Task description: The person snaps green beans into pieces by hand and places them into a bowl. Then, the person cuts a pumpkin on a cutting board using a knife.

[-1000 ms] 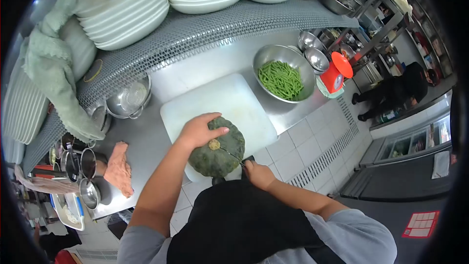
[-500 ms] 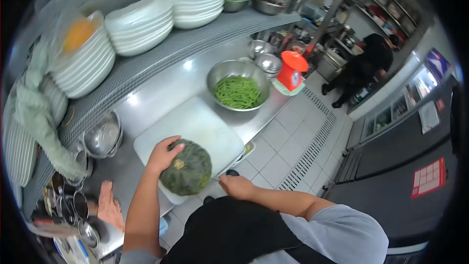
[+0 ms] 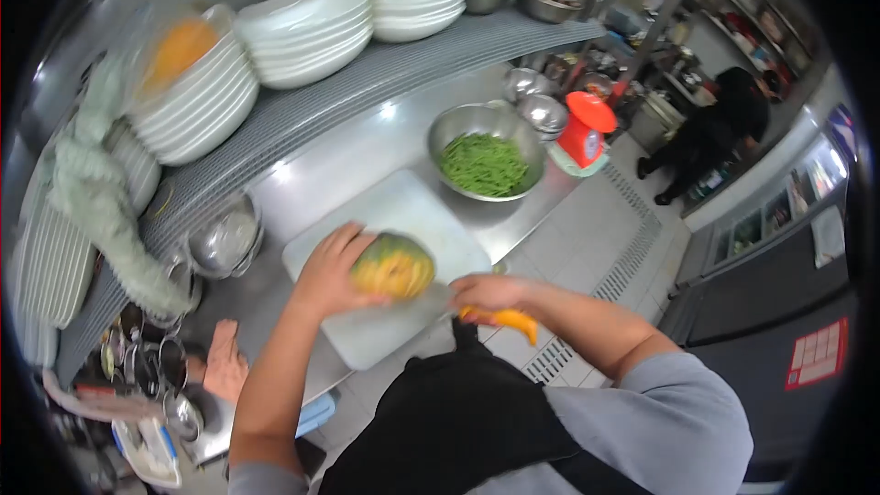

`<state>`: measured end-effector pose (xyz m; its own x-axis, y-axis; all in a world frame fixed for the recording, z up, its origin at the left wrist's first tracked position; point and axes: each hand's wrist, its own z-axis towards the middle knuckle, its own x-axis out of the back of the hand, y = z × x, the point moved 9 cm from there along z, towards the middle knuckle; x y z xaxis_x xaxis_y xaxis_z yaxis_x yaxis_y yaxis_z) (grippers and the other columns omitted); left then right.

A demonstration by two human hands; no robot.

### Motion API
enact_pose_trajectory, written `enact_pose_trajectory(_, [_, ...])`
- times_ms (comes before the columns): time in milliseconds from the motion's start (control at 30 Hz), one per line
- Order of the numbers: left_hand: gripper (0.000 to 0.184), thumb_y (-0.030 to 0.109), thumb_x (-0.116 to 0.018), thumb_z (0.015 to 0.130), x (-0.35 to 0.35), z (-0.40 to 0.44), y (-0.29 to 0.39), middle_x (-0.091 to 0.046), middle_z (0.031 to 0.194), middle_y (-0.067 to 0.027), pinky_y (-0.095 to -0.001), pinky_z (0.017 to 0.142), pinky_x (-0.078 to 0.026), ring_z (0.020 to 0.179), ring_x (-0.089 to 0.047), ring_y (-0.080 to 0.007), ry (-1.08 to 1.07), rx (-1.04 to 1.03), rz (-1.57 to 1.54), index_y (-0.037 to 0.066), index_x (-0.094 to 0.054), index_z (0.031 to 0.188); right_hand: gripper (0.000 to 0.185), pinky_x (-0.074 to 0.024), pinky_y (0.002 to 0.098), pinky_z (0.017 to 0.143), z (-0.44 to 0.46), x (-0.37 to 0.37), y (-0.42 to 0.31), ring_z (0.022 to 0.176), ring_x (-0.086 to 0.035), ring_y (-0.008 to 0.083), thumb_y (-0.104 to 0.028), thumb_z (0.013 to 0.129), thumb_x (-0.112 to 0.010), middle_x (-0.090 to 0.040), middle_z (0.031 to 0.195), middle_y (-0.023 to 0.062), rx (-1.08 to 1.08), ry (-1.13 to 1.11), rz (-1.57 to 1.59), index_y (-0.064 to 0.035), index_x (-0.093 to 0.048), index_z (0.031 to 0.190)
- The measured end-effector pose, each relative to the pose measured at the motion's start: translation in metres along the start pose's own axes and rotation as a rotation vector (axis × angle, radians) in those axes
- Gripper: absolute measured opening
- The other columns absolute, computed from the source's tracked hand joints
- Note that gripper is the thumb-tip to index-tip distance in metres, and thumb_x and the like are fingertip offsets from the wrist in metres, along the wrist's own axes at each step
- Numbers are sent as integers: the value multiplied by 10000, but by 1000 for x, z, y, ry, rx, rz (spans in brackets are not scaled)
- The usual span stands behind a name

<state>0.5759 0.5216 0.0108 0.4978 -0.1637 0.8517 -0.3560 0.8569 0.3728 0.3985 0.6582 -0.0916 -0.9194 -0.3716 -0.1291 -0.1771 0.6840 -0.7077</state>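
A green squash (image 3: 401, 246) with a yellow-orange patch (image 3: 394, 273) facing me is over the white cutting board (image 3: 376, 335). My left hand (image 3: 335, 270) is wrapped round its left side. To the right of the squash, my right hand (image 3: 490, 293) is closed on the orange handle (image 3: 515, 320) of a knife. The blade is blurred, a greyish shape between that hand and the squash. Beyond the board stands a steel bowl (image 3: 444, 133) of cut green beans (image 3: 484, 165).
Stacked white plates (image 3: 307, 41) line the ridged shelf (image 3: 403, 60) above the counter. A red scale (image 3: 587, 128) and small steel bowls (image 3: 543, 115) stand past the beans. Another steel bowl (image 3: 223, 238) and a pinkish cloth (image 3: 225, 362) lie left. A person in black (image 3: 720, 128) bends in the background.
The squash has turned from its dark green stem side to show a yellow-orange patch. My right hand has moved up and right, and the orange handle now shows. The view has shifted left.
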Motion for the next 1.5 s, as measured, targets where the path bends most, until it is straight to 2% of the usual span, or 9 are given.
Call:
enact_pose_trajectory(400, [805,572,-832,605,-13,38,-8,-615,1255,-121,-439,1023,-449,1170,-577,-318,71,159,-31,93,-646,1225,146,-362,273,354,1,-5,7,379,-430,99,-196,1006,-544,-533,657,45,-53,-109,323,-71,-498,1065])
enact_pose_trajectory(467, [737,462,-854,617,-11,42,-1,-627,1236,-104,-424,1010,-467,1166,-585,-319,45,100,-6,95,-636,1217,151,-363,278,354,2,-13,7,378,-432,104,-191,1002,-544,-525,646,45,-22,-58,412,-66,-494,1070])
enact_pose_trajectory(600, [717,452,-852,633,-10,41,-12,-638,1219,-105,-424,1007,-470,1164,-588,-325,71,174,-19,89,-635,1213,184,-392,278,370,-6,7,-17,401,-466,113,-208,980,-588,-565,689,59,20,-12,235,-42,-515,1009])
enact_pose_trajectory(667, [764,511,-843,633,-8,29,-30,-637,1233,-106,-428,1009,-469,1174,-582,-308,113,376,-123,78,-625,1223,219,-428,285,392,-12,17,-35,442,-506,113,-215,968,-612,-579,712,56,67,-93,185,-28,-520,1037])
enact_pose_trajectory(767, [833,527,-856,623,-7,13,-26,-623,1253,-140,-420,1018,-467,1187,-575,-327,113,396,-78,56,-594,1258,254,-430,267,411,-44,24,-53,469,-521,108,-236,974,-618,-575,709,50,-1,-93,-73,-47,-529,1118])
enact_pose_trajectory(867, [896,560,-865,604,-3,2,-5,-596,1277,-182,-439,1035,-456,1206,-559,-359,125,101,-45,40,-579,1275,234,-415,252,413,-48,28,-23,460,-502,97,-255,996,-607,-543,680,33,-110,-113,-153,-76,-525,1124])
enact_pose_trajectory(967, [941,596,-870,579,-3,-8,29,-571,1303,-207,-479,1040,-446,1205,-554,-407,136,47,-4,52,-566,1283,232,-407,262,407,-44,20,11,452,-490,101,-270,994,-621,-525,648,24,-77,-154,-128,-78,-504,1052])
enact_pose_trajectory(1333, [833,588,-839,598,-27,51,68,-589,1246,-130,-475,1035,-423,1186,-548,-337,1,-147,86,108,-631,1246,249,-380,249,387,-28,15,72,385,-433,78,-281,1009,-608,-488,578,-8,99,82,10,-51,-518,984])
enact_pose_trajectory(1500, [824,602,-831,605,-32,63,58,-606,1220,-118,-454,1024,-439,1193,-555,-317,-117,-32,120,94,-639,1224,274,-381,240,389,-28,20,67,392,-435,72,-315,1002,-613,-496,603,-6,145,96,41,-51,-544,1030])
